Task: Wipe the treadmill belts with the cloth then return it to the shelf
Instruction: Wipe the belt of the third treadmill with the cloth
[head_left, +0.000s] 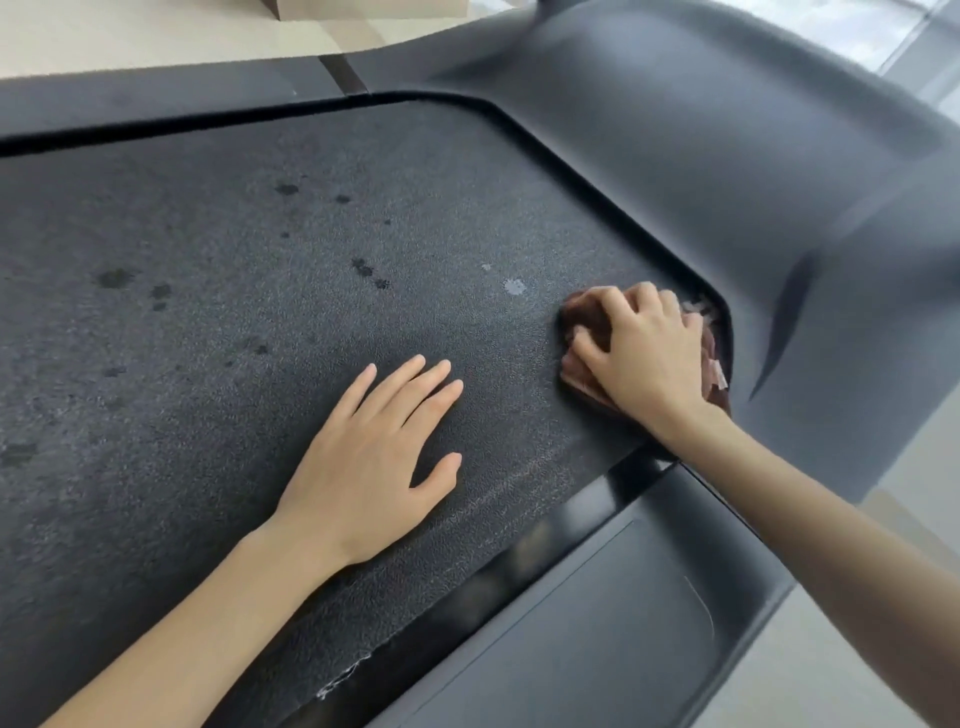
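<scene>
The right hand (644, 353) holds a brown cloth (584, 314) down on the treadmill belt (208, 338). It is in the belt's far right corner, where the belt's rounded edge meets the grey motor cover (701, 156). Its grip is closed on the cloth: the fingers curl over the bunched fabric, and the thumb presses in on the side towards the other hand. The cloth therefore shows only as a fringe around the knuckles and beside the wrist. A small pale tag (719, 376) sticks out of the cloth on the side nearest the cover.

The left hand (363, 467) lies palm down on the belt, closer to the right edge than the left. It is near the cloth hand but apart from it. Its grip is spread and holds nothing — four fingers straight and close together, the thumb angled out to the side.

The belt is black with a grainy texture. Dark spots (117, 278) that look damp are scattered across its middle and left part. One small pale spot (514, 286) sits near the cloth, towards the belt's middle. At the near right edge the belt frays into a few loose pale threads (343, 675).

Along that edge runs the dark side rail (597, 623), with a glossy strip next to the belt. The opposite rail (156, 88) borders the belt's left edge, and beyond it lies pale floor (104, 31).
</scene>
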